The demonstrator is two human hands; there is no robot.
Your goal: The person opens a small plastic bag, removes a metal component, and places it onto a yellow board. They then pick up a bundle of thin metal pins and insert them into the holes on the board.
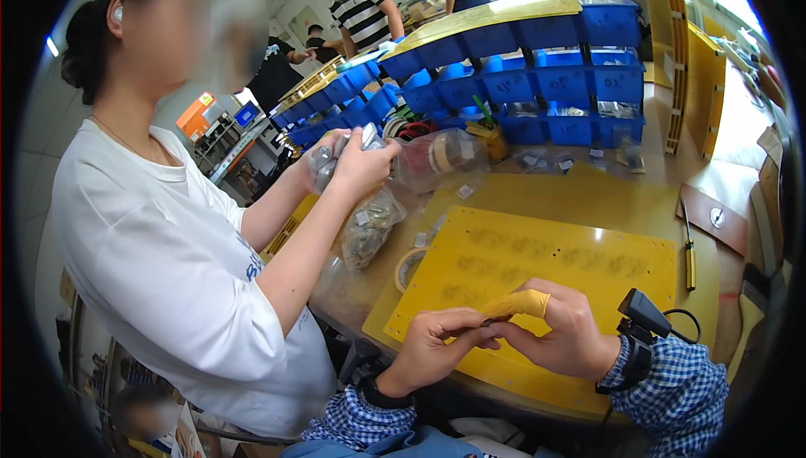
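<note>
Grip of the left hand [432,347] is narrow, pinching what seems a tiny dark piece [489,322] above the flat yellow board [588,290]; the yellow-covered forefinger [522,303] and thumb of the right hand [573,334] meet it. Light, steady, opposed fingertips should suit it.

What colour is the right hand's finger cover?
Yellow. The finger cover shows best in the head view.

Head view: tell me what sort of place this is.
Probably a small-parts assembly workshop, judging by the stacked blue plastic bins, the flat yellow rectangular board and the slim yellow-handled screwdriver beside it.
</note>
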